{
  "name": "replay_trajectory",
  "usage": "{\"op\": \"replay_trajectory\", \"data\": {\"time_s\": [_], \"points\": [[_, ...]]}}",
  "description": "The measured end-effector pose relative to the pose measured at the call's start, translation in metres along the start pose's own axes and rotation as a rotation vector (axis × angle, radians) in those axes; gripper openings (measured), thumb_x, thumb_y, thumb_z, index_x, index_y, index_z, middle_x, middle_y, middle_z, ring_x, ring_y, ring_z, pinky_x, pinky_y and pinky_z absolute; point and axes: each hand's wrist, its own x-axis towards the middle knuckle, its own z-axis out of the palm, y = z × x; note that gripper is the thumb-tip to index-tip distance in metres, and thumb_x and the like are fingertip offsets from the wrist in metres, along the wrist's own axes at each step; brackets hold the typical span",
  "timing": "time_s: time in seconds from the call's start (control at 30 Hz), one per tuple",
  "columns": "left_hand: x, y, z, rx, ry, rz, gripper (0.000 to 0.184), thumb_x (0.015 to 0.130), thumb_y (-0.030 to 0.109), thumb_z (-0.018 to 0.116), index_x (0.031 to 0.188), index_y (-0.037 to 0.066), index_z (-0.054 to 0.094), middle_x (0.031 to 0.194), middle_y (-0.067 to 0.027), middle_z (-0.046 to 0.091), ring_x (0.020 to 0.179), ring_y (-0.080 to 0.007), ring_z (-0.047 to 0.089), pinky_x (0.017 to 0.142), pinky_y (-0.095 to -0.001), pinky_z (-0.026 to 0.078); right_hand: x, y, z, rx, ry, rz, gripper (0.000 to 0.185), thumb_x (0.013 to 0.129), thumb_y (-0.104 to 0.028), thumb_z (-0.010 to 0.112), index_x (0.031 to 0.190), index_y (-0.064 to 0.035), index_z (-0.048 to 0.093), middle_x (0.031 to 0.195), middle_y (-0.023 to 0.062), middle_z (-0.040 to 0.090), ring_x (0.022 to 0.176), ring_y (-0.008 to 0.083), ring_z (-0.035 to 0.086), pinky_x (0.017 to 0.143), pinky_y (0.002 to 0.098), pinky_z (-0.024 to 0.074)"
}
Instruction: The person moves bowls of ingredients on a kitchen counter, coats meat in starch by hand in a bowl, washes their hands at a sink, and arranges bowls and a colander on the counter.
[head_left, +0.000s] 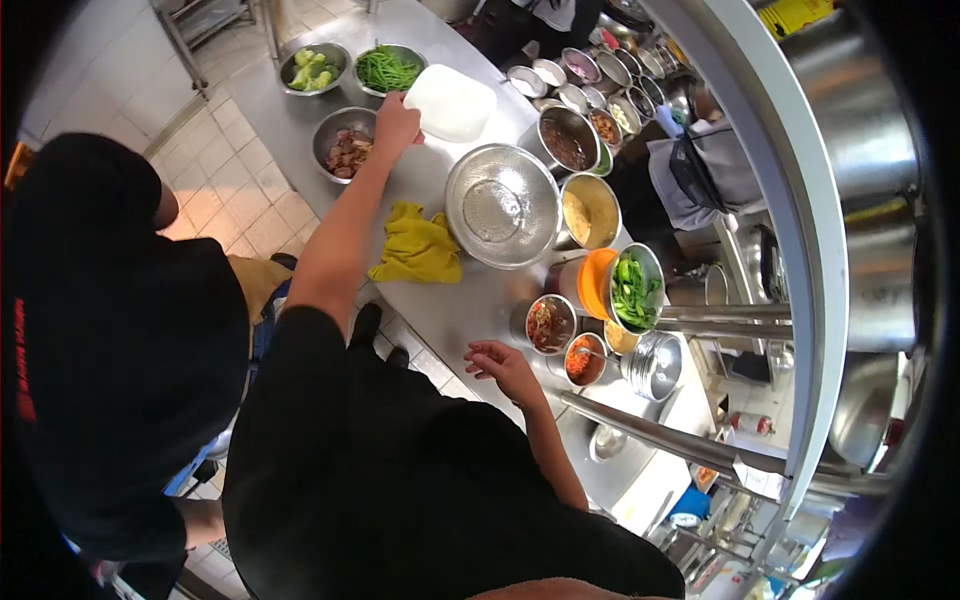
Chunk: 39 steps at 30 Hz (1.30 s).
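My left hand (398, 124) reaches far across the steel table, closed on the near edge of a white rounded rectangular plate (456, 104). Close to that hand are a steel bowl of meat pieces (350, 152), a bowl of green beans (391, 69) and a bowl of broccoli-like green vegetables (312, 71). My right hand (502, 368) hovers over the table's near edge with loosely bent fingers apart, holding nothing. Nearest to it are a pot of chopped red food (550, 325) and a pot of chopped orange food (585, 360).
A large perforated steel bowl (503, 206) and a yellow cloth (416, 244) lie mid-table. Several pots and a bowl of green vegetables (635, 290) line the far side. A steel rail (670, 435) crosses at right. A person in black (120, 350) stands at left; another person (705, 165) is opposite.
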Motion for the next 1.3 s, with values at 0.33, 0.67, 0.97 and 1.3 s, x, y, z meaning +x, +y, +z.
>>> {"op": "replay_trajectory", "data": {"time_s": [0.33, 0.67, 0.97, 1.3], "points": [[0.055, -0.090, 0.118, -0.080, 0.062, -0.456, 0.046, 0.082, -0.002, 0.047, 0.119, -0.012, 0.021, 0.093, -0.0285, 0.058, 0.062, -0.0293, 0.067, 0.046, -0.0321, 0.056, 0.003, -0.008, 0.013, 0.046, 0.164, 0.038, 0.036, 0.090, -0.021, 0.057, 0.118, 0.0010, 0.053, 0.103, 0.0098, 0.063, 0.088, 0.0160, 0.063, 0.076, 0.0279, 0.0500], [-0.013, -0.069, 0.037, 0.491, -0.341, -0.018, 0.068, 0.077, 0.050, 0.065, 0.112, -0.006, 0.050, 0.097, -0.0196, 0.063, 0.086, -0.0253, 0.065, 0.068, -0.0348, 0.051, 0.056, -0.054, -0.039, 0.426, 0.645, -0.147, 0.037, 0.090, -0.032, 0.055, 0.110, -0.0022, 0.051, 0.095, 0.0081, 0.058, 0.081, 0.0174, 0.059, 0.067, 0.0301, 0.0487], [-0.108, -0.091, 0.018, 0.507, -0.509, -0.034, 0.057, 0.081, 0.026, 0.060, 0.118, -0.012, 0.039, 0.085, -0.0171, 0.062, 0.061, -0.0217, 0.066, 0.055, -0.0315, 0.054, 0.137, -0.063, -0.056, 0.153, 0.820, -0.010, 0.037, 0.084, -0.023, 0.062, 0.110, -0.0020, 0.046, 0.098, 0.0107, 0.057, 0.075, 0.0197, 0.056, 0.051, 0.0318, 0.0504], [-0.123, -0.047, -0.045, 0.167, -0.508, -0.185, 0.053, 0.083, 0.035, 0.064, 0.116, -0.003, 0.046, 0.100, -0.0113, 0.059, 0.067, -0.0142, 0.062, 0.053, -0.0246, 0.048, 0.181, -0.072, -0.048, 0.314, 0.809, -0.153, 0.036, 0.083, -0.008, 0.054, 0.114, 0.0043, 0.043, 0.093, 0.0178, 0.060, 0.065, 0.0249, 0.063, 0.043, 0.0331, 0.0549]]}}
